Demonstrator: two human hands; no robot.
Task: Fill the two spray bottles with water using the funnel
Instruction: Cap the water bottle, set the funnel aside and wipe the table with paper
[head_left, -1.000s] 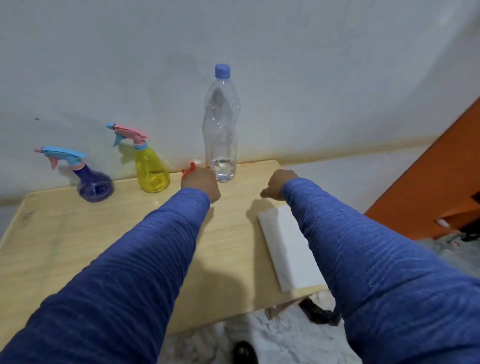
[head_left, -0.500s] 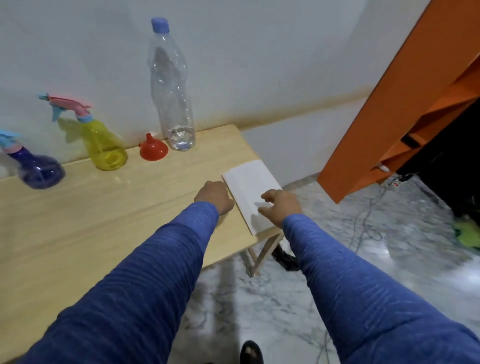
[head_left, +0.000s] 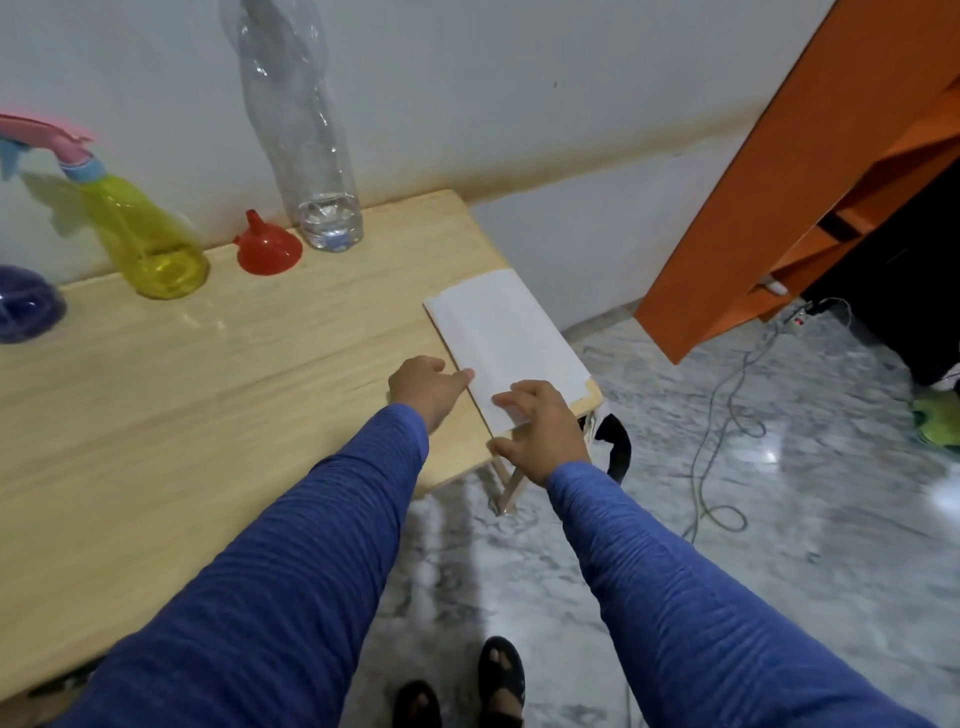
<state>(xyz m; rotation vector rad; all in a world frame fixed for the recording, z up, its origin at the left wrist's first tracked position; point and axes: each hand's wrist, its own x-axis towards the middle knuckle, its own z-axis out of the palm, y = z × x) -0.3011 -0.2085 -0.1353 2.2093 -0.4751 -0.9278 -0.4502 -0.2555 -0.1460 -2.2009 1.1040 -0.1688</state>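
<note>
**Hands at the white sheet, bottles waiting**

Far to the left of the left hand (head_left: 423, 387), a purple bottle (head_left: 26, 304) is sitting at the frame's edge, half cut off. Just right of it, still well left of and beyond that hand, a yellow bottle (head_left: 150, 244) is standing with its pink-and-blue spray head on. Next comes the funnel (head_left: 269, 248), lying mouth-down, and just beside it a clear water bottle (head_left: 311, 150) is holding only a little water at its bottom. All four are lining the back of the table (head_left: 156, 415), well apart from both hands.

The left hand is resting loosely curled on the wood, gripping nothing, its thumb tip touching the near-left edge of a white sheet (head_left: 504, 338). The right hand (head_left: 540, 431) is lying on the sheet's near corner with fingers spread and bent, thumb at the table edge; whether it is pinching the sheet I cannot tell.

Judging by this, filling is not yet under way: the person seems to be readying the sheet. The next move calls for reaching far forward-left to the bottles, unscrewing a spray head and seating the funnel spout-down.
</note>
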